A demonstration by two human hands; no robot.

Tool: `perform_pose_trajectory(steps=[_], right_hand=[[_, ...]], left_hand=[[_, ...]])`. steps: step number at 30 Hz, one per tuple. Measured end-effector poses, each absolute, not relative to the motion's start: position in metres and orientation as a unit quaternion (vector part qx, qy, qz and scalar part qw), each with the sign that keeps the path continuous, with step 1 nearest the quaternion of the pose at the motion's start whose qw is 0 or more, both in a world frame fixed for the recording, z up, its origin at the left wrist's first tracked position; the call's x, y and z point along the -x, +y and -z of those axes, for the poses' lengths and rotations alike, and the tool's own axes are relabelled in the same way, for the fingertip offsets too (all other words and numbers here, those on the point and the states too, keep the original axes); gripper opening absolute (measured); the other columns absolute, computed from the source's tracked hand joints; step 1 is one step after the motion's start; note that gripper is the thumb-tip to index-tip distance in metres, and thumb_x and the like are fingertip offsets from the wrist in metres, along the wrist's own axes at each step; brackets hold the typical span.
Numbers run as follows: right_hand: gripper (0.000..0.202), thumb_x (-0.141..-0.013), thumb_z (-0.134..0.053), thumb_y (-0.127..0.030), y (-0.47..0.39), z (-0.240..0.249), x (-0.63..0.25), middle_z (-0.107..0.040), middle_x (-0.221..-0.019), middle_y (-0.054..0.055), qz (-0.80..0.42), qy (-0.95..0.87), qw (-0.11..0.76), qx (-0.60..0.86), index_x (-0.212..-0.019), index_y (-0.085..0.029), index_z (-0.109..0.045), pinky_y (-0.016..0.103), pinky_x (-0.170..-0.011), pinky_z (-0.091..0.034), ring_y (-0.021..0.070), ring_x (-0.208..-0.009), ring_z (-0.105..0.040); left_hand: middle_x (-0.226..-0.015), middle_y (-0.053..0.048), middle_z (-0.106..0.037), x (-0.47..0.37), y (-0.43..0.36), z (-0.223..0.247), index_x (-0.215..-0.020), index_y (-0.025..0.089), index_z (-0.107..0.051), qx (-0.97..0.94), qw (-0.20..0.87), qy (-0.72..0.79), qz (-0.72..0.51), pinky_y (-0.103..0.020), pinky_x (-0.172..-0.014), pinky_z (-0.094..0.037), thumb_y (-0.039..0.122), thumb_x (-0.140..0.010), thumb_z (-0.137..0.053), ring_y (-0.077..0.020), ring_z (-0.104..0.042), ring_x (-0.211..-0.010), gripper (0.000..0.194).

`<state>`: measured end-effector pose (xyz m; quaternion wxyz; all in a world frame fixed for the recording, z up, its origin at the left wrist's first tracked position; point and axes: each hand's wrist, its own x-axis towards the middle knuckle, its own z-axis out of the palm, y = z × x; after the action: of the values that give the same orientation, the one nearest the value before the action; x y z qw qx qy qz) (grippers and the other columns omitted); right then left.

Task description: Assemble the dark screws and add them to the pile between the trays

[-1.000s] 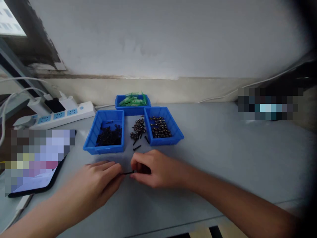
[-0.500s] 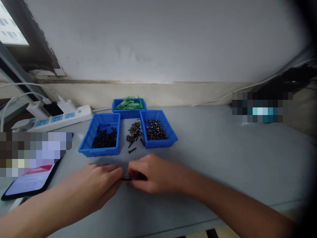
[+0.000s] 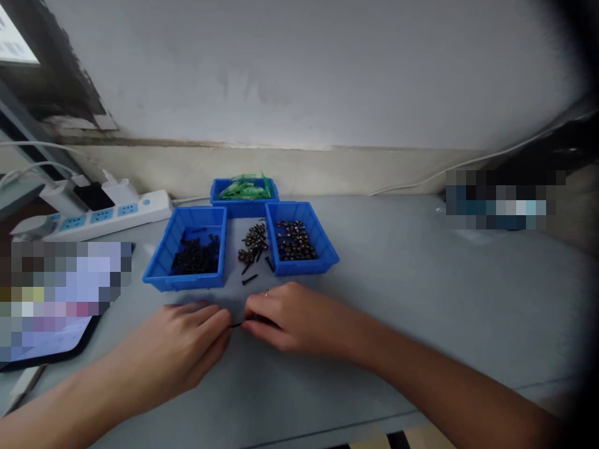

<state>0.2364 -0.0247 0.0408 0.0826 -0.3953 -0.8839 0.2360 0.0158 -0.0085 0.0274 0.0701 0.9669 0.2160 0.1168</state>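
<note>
Above the grey table (image 3: 393, 293), both hands (image 3: 281, 318) nearly meet.

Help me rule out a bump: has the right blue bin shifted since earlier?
No, the right blue bin shows no shift either way against the power strip.

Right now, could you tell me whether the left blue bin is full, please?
Partly filled: in the left blue bin, dark screws lie below the rim.

Grey table (image 3: 421, 280): blue bins (image 3: 159, 259), loose screws (image 3: 253, 243), power strip (image 3: 112, 218), tablet (image 3: 75, 352).
</note>
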Motion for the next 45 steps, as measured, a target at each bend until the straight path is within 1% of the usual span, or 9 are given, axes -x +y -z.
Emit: perform_pose_trajectory(steps=[4,10,14,19,25,31,37,41,45], right_hand=[[0.011,-0.091,-0.059,-0.026,-0.024,-0.039,-0.237,-0.064,-0.076,0.001,-0.232,-0.890,0.079,0.383,-0.087,-0.016,-0.060,0.024,-0.058,-0.032,0.0150,-0.069,-0.059],[0.013,-0.094,-0.055,-0.022,-0.023,-0.037,-0.233,-0.065,-0.074,0.003,-0.220,-0.894,0.086,0.381,-0.086,-0.015,-0.062,0.025,-0.059,-0.033,0.0155,-0.067,-0.059],[0.013,-0.096,-0.051,-0.021,-0.022,-0.035,-0.233,-0.066,-0.077,0.002,-0.215,-0.895,0.099,0.379,-0.094,-0.016,-0.062,0.024,-0.060,-0.036,0.0147,-0.069,-0.061],[0.013,-0.097,-0.050,-0.019,-0.022,-0.031,-0.233,-0.069,-0.084,0.004,-0.204,-0.902,0.090,0.370,-0.100,-0.015,-0.062,0.024,-0.062,-0.039,0.0152,-0.073,-0.064],[0.013,-0.096,-0.050,-0.015,-0.023,-0.027,-0.230,-0.070,-0.084,0.007,-0.186,-0.915,0.064,0.353,-0.095,-0.013,-0.063,0.026,-0.061,-0.040,0.0177,-0.074,-0.065],[0.016,-0.097,-0.053,-0.024,-0.022,-0.030,-0.232,-0.069,-0.082,0.006,-0.191,-0.914,0.066,0.351,-0.096,-0.012,-0.064,0.025,-0.061,-0.040,0.0181,-0.075,-0.065],[0.016,-0.095,-0.055,-0.027,-0.022,-0.031,-0.239,-0.070,-0.087,0.005,-0.217,-0.911,0.081,0.342,-0.101,-0.014,-0.064,0.025,-0.067,-0.042,0.0176,-0.080,-0.065],[0.018,-0.096,-0.054,-0.028,-0.021,-0.030,-0.239,-0.069,-0.088,0.005,-0.219,-0.911,0.088,0.339,-0.104,-0.015,-0.062,0.025,-0.067,-0.041,0.0169,-0.079,-0.064],[0.018,-0.099,-0.048,-0.027,-0.022,-0.030,-0.236,-0.068,-0.084,0.005,-0.212,-0.911,0.092,0.343,-0.100,-0.015,-0.061,0.024,-0.065,-0.040,0.0162,-0.075,-0.062]], left_hand=[[-0.061,0.002,-0.056,-0.015,-0.008,-0.029,-0.075,0.020,-0.053,-0.964,0.067,0.217,-0.139,-0.028,-0.049,-0.037,0.018,-0.098,-0.031,-0.0141,-0.055,-0.049,0.032],[-0.061,0.003,-0.051,-0.011,-0.006,-0.030,-0.075,0.020,-0.050,-0.960,0.050,0.215,-0.175,-0.026,-0.048,-0.033,0.021,-0.100,-0.034,-0.0122,-0.050,-0.050,0.030],[-0.065,0.002,-0.052,-0.009,-0.007,-0.029,-0.080,0.019,-0.053,-0.959,0.041,0.200,-0.197,-0.027,-0.051,-0.035,0.025,-0.102,-0.036,-0.0140,-0.052,-0.056,0.028],[-0.068,0.002,-0.051,-0.010,-0.008,-0.029,-0.085,0.017,-0.055,-0.956,0.047,0.190,-0.217,-0.026,-0.051,-0.037,0.021,-0.102,-0.036,-0.0132,-0.052,-0.058,0.026],[-0.072,0.001,-0.054,-0.013,-0.010,-0.033,-0.096,0.017,-0.058,-0.953,0.060,0.192,-0.228,-0.024,-0.053,-0.042,0.024,-0.103,-0.035,-0.0125,-0.056,-0.062,0.025],[-0.077,0.000,-0.061,-0.012,-0.012,-0.035,-0.101,0.018,-0.058,-0.956,0.090,0.186,-0.210,-0.025,-0.057,-0.047,0.023,-0.102,-0.035,-0.0132,-0.060,-0.065,0.023],[-0.065,0.002,-0.057,-0.009,-0.013,-0.029,-0.089,0.018,-0.057,-0.950,0.086,0.219,-0.206,-0.026,-0.048,-0.040,0.027,-0.103,-0.033,-0.0122,-0.055,-0.053,0.029],[-0.065,0.001,-0.055,-0.012,-0.010,-0.032,-0.081,0.018,-0.057,-0.954,0.069,0.207,-0.206,-0.027,-0.051,-0.041,0.027,-0.104,-0.030,-0.0138,-0.055,-0.057,0.037],[-0.068,-0.001,-0.056,-0.014,-0.008,-0.036,-0.082,0.017,-0.061,-0.958,0.055,0.192,-0.204,-0.027,-0.054,-0.045,0.025,-0.105,-0.026,-0.0144,-0.056,-0.059,0.042]])
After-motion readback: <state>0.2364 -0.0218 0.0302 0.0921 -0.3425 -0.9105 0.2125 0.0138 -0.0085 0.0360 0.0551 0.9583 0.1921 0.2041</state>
